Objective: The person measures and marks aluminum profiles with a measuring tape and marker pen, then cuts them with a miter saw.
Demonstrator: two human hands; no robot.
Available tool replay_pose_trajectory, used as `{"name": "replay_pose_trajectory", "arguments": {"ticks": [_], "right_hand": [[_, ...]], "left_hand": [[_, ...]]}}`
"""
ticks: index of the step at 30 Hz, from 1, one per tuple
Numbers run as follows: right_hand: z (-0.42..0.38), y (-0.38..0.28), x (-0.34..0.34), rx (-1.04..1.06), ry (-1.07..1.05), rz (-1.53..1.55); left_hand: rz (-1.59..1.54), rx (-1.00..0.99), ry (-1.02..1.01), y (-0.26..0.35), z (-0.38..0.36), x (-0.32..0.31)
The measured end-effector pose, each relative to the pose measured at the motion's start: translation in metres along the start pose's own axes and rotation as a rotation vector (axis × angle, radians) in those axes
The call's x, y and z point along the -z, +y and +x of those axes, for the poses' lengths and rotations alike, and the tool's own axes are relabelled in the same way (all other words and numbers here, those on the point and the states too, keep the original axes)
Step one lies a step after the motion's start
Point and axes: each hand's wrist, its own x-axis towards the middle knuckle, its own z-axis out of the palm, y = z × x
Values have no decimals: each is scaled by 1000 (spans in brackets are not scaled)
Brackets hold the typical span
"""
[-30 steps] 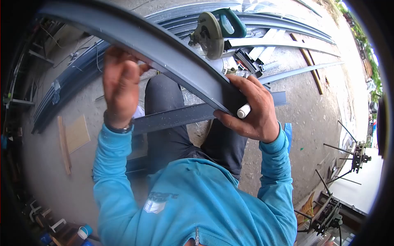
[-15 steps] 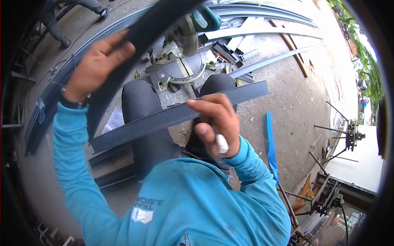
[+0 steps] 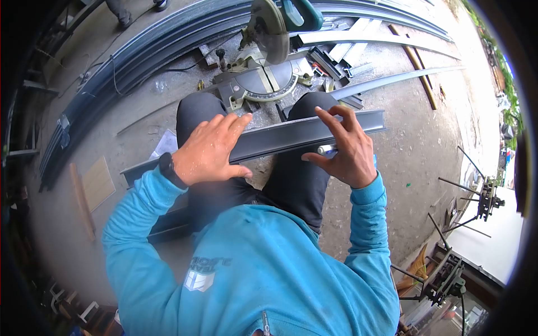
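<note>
Across my thighs lies a dark grey metal channel (image 3: 286, 136), running from lower left to upper right, its open side facing up. Over its left half is my left hand (image 3: 208, 147), fingers spread and thumb apart, holding nothing; whether it touches the channel is hard to tell. My right hand (image 3: 350, 147) is at the channel's right part, fingers curved over it. A white marker pen (image 3: 327, 149) is tucked in that hand near the thumb, mostly hidden. Beyond my knees stands a mitre saw (image 3: 263, 84) with its round blade raised.
Long dark metal profiles (image 3: 131, 70) lie in a curved-looking bundle at the left and back. Offcuts and lighter bars (image 3: 350, 39) are right of the saw. A wooden board (image 3: 98, 182) lies at left. Metal stands (image 3: 485, 199) are at far right. Another person's legs (image 3: 119, 12) show at top left.
The long dark profile beside my left hand has left the foreground. My left hand has come down and right over the channel; my right hand has moved right. The blue strip is out of sight.
</note>
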Motion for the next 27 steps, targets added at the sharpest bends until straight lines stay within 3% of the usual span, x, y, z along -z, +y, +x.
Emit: {"name": "replay_pose_trajectory", "arguments": {"ticks": [3,4,8,11,13,14,16,19,23,24,27], "right_hand": [[6,15,-19,79,-85,-184],[8,17,-19,52,-90,-202],[13,7,23,-13,75,-35],[9,23,24,77,359,83],[1,18,23,-43,464,428],[4,13,16,-26,536,426],[-2,10,4,-96,475,536],[-13,-5,-8,-262,206,827],[-6,-35,-24,-123,240,927],[-4,-44,-29,-87,240,975],[-8,-68,-38,-96,174,1114]], "left_hand": [[249,17,-55,-2,-14,-17],[154,-44,50,-6,-13,-18],[-367,-17,-160,-16,13,22],[-344,-222,-87,-39,40,-1],[-310,-112,-113,-31,46,4],[-288,-106,-109,-32,47,4],[-233,-88,-107,-29,43,4],[-188,-36,-17,-22,28,4],[-18,-77,229,-14,-1,7],[36,-107,376,-6,-8,3],[-142,-182,521,24,-24,-2]]}}
